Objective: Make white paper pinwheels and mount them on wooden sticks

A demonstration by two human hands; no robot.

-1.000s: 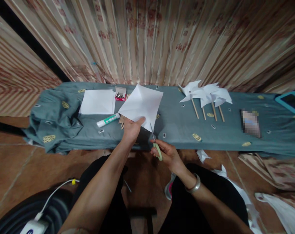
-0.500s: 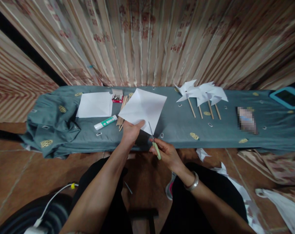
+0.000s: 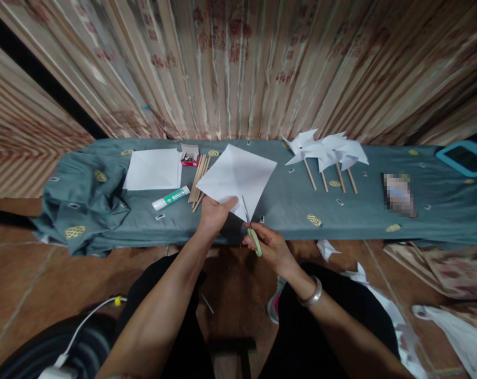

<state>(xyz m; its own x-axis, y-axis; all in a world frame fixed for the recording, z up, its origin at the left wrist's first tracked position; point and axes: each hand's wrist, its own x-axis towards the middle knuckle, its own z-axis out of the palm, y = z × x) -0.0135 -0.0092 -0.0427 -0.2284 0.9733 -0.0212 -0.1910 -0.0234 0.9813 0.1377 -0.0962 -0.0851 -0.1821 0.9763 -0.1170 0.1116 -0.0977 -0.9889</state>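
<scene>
A creased square white paper sheet (image 3: 237, 179) is pinched at its near corner by the left hand (image 3: 214, 215), above the cloth-covered bench's (image 3: 293, 210) near edge. Green-handled scissors (image 3: 251, 228) are gripped by the right hand (image 3: 270, 247), blades at the sheet's edge.

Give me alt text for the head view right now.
The left hand holds up a creased white paper square while the right hand cuts into its near corner with green-handled scissors, above a cloth-covered bench with finished paper pinwheels.

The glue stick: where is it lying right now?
The glue stick lies left of centre on the bench cover, between the paper stack and the wooden sticks.
</scene>
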